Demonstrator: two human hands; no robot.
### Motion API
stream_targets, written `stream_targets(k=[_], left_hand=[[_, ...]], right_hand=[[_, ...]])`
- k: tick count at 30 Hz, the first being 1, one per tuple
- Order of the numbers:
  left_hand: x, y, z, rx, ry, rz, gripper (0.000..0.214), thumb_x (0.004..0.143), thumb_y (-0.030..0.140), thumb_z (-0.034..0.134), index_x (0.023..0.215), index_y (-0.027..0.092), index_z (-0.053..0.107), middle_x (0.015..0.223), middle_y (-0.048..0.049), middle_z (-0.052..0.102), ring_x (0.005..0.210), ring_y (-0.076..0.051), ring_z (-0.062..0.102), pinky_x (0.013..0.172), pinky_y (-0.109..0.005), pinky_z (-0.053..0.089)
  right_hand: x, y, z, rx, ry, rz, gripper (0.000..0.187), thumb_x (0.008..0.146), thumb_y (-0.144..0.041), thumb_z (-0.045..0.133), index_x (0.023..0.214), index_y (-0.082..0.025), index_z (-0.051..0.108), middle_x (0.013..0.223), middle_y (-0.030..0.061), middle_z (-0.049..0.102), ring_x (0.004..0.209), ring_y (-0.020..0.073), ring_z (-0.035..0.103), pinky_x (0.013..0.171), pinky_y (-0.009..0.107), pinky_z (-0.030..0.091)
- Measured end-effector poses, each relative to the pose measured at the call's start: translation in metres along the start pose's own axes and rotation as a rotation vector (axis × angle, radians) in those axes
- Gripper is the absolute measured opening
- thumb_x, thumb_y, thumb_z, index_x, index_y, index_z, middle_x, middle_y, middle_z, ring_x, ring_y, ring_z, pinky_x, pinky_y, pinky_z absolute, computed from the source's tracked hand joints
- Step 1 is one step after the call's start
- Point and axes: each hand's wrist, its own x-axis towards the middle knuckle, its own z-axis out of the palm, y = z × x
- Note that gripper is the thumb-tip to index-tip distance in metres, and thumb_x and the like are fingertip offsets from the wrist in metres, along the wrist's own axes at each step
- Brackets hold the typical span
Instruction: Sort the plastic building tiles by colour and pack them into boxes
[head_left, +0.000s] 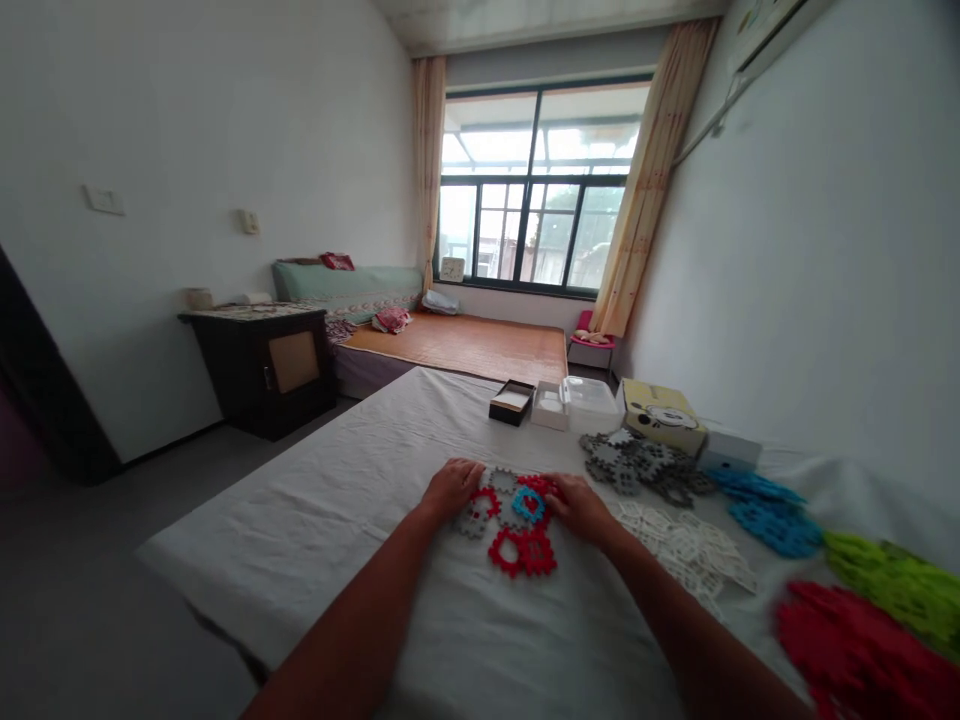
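Between my hands lies a flat group of toothed interlocking plastic tiles on the white cloth. It has grey tiles (503,482), red tiles (538,552) and a small blue tile (529,505) near its right side. At the far left edge, my left hand (452,487) has its fingers closed on the tiles beside a grey and red one. My right hand (579,508) pinches the right edge at a red tile, next to the blue one. My fingers hide parts of both edges. The two red tiles at the near side stay untouched, one with a round opening, one with a window-like grid.
To the right lie piles of grey tiles (637,462), white tiles (686,550), blue tiles (772,510), green tiles (896,585) and red tiles (862,645). Behind them stand a black box (511,402), a clear plastic container (591,403) and a yellow box (660,410).
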Motion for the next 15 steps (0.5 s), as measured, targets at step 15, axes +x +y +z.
stream_targets(k=[15], left_hand=[[0.018, 0.018, -0.025, -0.04, -0.246, -0.123, 0.041, 0.077, 0.049, 0.05, 0.1, 0.02, 0.068, 0.106, -0.0059, 0.069, 0.102, -0.023, 0.059, 0.092, -0.029, 0.041]], right_hand=[[-0.013, 0.014, 0.015, 0.148, 0.189, 0.013, 0.048, 0.071, -0.032, 0.065, 0.117, -0.018, 0.058, 0.109, 0.0067, 0.065, 0.1, 0.0232, 0.052, 0.091, 0.033, 0.039]])
